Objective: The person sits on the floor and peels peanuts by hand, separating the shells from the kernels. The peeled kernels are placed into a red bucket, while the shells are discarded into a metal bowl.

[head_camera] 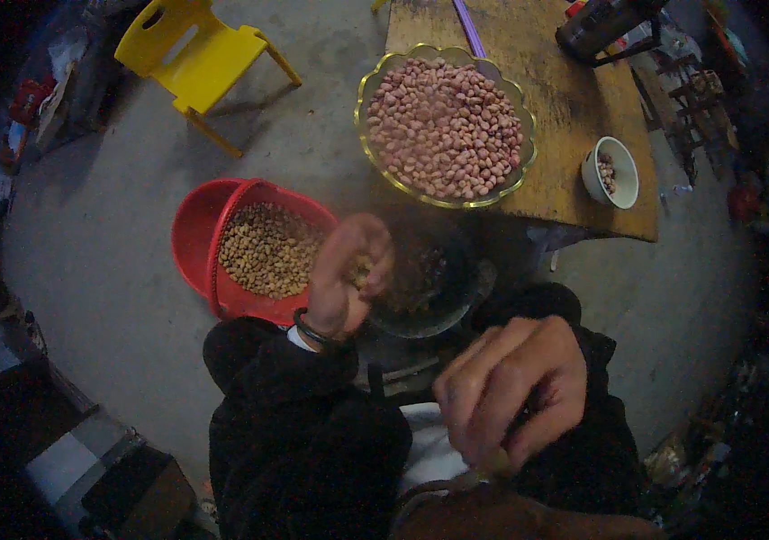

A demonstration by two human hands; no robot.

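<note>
My left hand (347, 273), blurred, is curled around several small tan nuts (359, 272), beside the right end of a red plastic basket (190, 236). The basket has an arched handle and holds a heap of similar tan nuts (268, 253). My right hand (519, 391) is raised close to the camera, its fingertips pinched on a small yellowish piece, too blurred to name. Under the left hand's right side stands a dark round basin (425, 331) with dark bits inside. A clear scalloped bowl with a gold rim (359, 131) holds pinkish kernels (445, 128), apparently shelled peanuts.
The gold-rimmed bowl stands on a worn wooden table (563, 121). A small white bowl (590, 177) with a few kernels, a dark jug-like container (580, 34) and a purple strip (469, 27) are there too. A yellow plastic chair (212, 71) stands on the concrete floor (121, 202).
</note>
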